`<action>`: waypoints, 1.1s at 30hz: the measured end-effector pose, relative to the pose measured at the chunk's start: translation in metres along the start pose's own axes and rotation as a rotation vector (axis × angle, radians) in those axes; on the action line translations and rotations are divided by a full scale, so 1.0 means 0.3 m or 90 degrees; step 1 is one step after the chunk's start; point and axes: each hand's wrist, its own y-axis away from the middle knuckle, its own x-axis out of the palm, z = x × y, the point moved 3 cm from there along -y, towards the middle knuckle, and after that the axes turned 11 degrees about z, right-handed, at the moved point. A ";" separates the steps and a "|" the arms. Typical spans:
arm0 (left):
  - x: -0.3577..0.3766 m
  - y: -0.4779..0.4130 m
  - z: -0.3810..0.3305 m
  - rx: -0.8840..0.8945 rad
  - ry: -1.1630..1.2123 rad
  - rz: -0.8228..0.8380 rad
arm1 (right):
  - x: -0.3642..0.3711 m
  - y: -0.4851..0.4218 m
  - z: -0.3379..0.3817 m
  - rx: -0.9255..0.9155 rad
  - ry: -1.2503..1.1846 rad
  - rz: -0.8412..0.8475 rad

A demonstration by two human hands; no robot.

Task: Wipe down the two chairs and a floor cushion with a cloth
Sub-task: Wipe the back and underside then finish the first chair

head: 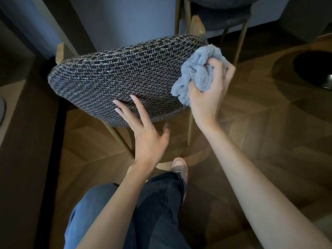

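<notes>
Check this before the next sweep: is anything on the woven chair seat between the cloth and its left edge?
Nothing lies on the woven chair seat left of the blue cloth gripped by the right hand. Only the left hand rests its fingers on the seat's near edge.

I was in a home, in what looked like a dining or sitting area. The floor (260, 123) was warm brown wood laid in a herringbone pattern. The woven chair (116, 74) in front of me had a dark-and-tan cover and pale wooden legs. Just behind it stood a second chair (221, 17), padded in dark fabric on thin golden legs. A blue-grey wall (122, 18) rose beyond them. The light was dim and soft, as in a lived-in room. I wore jeans (158, 203) and a pink sneaker (179, 168).
</notes>
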 end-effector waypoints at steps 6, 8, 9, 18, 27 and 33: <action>0.033 0.003 0.003 0.013 -0.029 0.027 | 0.052 0.107 -0.177 0.198 0.032 0.162; 0.040 0.002 0.000 0.015 -0.051 0.029 | 0.034 0.124 -0.228 0.280 0.064 0.210; 0.044 0.002 0.001 0.012 -0.060 0.035 | 0.015 0.122 -0.227 0.279 0.076 0.193; 0.073 0.003 0.005 0.008 -0.103 0.060 | -0.004 -0.036 -0.005 0.157 0.004 0.043; 0.096 -0.009 0.000 -0.006 -0.098 0.043 | 0.087 -0.020 -0.085 0.169 -0.061 -0.133; 0.126 -0.010 -0.002 -0.021 -0.128 0.072 | 0.082 0.087 -0.273 0.368 -0.055 0.015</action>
